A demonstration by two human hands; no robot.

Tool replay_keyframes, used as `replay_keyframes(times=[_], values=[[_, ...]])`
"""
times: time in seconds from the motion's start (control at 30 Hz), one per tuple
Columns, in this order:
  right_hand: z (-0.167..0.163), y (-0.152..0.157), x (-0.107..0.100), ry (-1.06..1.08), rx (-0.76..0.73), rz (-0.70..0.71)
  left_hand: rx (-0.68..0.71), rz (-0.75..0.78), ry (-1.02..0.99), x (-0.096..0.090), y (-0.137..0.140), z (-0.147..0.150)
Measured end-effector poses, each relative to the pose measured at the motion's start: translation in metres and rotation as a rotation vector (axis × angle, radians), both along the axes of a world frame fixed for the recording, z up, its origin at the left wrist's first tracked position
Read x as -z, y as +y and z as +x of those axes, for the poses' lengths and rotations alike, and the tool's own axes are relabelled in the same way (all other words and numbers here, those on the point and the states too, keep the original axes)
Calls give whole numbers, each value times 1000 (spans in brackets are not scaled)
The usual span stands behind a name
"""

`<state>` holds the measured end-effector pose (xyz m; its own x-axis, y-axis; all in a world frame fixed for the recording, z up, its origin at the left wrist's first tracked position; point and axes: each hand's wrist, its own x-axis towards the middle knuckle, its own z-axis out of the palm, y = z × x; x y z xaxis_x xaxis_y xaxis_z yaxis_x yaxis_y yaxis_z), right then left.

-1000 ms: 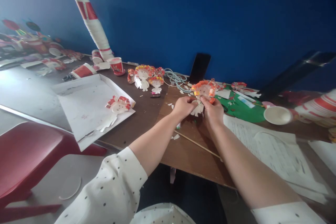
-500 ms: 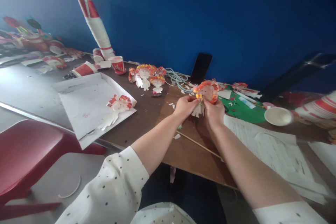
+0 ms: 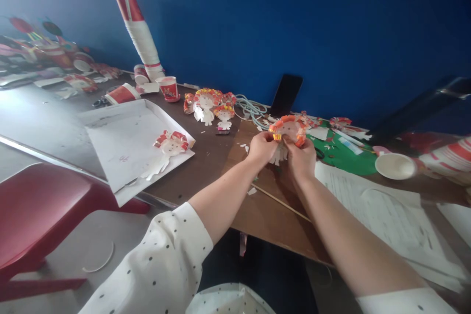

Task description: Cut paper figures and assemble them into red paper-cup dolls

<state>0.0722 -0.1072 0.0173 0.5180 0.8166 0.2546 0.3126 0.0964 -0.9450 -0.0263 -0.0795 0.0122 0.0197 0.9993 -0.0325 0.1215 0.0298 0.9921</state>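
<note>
Both hands hold a paper doll upright over the brown table. Its round face is ringed by orange and yellow curled paper, and a white paper body hangs below. My left hand pinches the yellow curl at the lower left of the head. My right hand grips the doll from below and the right, thumb at the base of the face. Beyond my left hand stand several finished-looking paper dolls with curled hair. Another doll with red and white curls lies on the white tray.
A white cardboard tray lies left, near a leaning stack of paper cups and a red cup. A phone leans on the blue wall. Green paper, printed sheets and a thin stick lie nearby.
The view has shifted slightly, so the table things appear a little further right. My hands stay on the doll, its head tilted slightly differently, with the left fingers still at the yellow curl.
</note>
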Motion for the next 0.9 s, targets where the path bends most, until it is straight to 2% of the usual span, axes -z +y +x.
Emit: replay_keyframes(times=[0.2,0.57,0.73,0.9], values=[[0,-1,2,-27,6,-56,-15,38,-2,0,2,0],[7,4,1,-84,-14,-51,-7,-39,-11,3,0,3],[5,4,5,-39,-19,-58,1,-2,-45,8,5,2],[5,7,12,39,-62,-33,-51,-16,-39,9,6,0]])
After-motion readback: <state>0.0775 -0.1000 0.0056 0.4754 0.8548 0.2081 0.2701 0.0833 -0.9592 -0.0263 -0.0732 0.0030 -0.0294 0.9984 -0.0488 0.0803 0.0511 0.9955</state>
